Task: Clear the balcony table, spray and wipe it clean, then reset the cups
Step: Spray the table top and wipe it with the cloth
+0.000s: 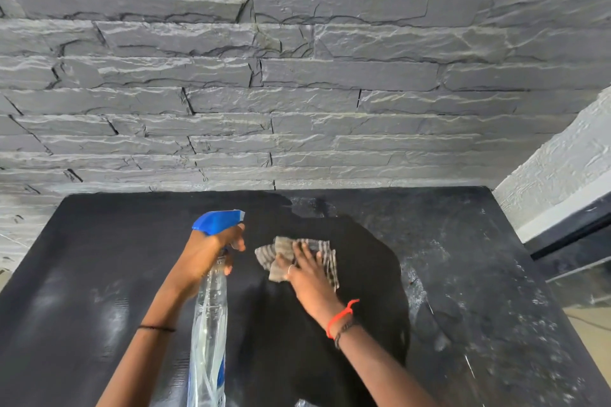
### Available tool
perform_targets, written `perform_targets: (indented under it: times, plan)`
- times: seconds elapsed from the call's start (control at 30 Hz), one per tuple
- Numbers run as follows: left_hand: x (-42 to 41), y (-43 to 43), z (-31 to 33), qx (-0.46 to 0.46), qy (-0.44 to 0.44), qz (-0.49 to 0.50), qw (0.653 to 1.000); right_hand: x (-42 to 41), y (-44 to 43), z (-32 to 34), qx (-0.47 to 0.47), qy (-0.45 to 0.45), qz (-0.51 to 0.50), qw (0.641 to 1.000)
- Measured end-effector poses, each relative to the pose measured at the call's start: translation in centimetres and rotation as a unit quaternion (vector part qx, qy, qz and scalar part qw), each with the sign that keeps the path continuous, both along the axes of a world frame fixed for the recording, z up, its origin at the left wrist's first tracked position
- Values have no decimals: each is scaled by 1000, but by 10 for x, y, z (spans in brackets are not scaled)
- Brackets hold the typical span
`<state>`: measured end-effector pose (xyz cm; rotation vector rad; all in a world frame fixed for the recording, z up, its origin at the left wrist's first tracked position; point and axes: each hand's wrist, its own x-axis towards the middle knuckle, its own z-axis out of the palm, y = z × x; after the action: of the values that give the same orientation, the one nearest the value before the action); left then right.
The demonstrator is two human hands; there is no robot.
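Observation:
A black table (109,241) fills the lower half of the view. My left hand (208,249) grips the neck of a clear spray bottle (208,324) with a blue trigger head, its nozzle aimed away from me. My right hand (305,271) presses flat on a crumpled grey-brown striped cloth (281,251) near the table's middle. Around the cloth the tabletop is dark and wet. The right part of the table is dusty and speckled white. No cups are in view.
A dark grey stone-clad wall (297,76) stands directly behind the table. A white textured wall corner (562,175) rises at the right, with a dark ledge below it. The table's right edge drops toward a lower floor.

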<state>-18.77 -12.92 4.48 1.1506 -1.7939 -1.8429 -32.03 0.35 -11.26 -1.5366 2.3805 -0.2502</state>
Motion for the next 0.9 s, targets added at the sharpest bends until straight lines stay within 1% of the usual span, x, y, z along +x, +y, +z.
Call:
perform_targets:
  times: [0.03,0.07,0.17,0.27,0.37,0.5,0.6,0.67,0.77,0.87,0.9]
  plan:
    - [-3,-3,0,-2,3,-1,1000,9,9,-4,-21,8,5,1000]
    - [-5,-5,0,-3,5,-2,1000,15,21,-10,-25,-2,10,1000]
    - [-11,-11,-1,0,10,1,1000,18,61,-29,-5,29,34,999]
    - [-15,-15,-1,-7,15,-5,1000,-3,97,-22,-3,27,-5,1000]
    - [-16,-20,-3,-9,16,-6,1000,-53,105,-18,-51,68,-60,995]
    - [-14,-25,-5,-12,2,-9,1000,-124,61,-19,-27,89,-106,990]
    - [-9,-29,-6,-11,-3,-6,1000,-140,4,-12,10,56,-101,993]
    - [-5,-31,-7,-11,-7,0,1000,-128,-33,-10,15,56,-86,995]
    - [-2,-35,-7,-9,-14,8,1000,-83,-68,-7,-2,56,-38,998]
    - [1,-41,-8,-18,-20,15,1000,-38,-69,-9,15,28,-4,999]
    - [1,-42,-8,-20,-22,16,999,-27,-61,-13,5,25,4,1000]
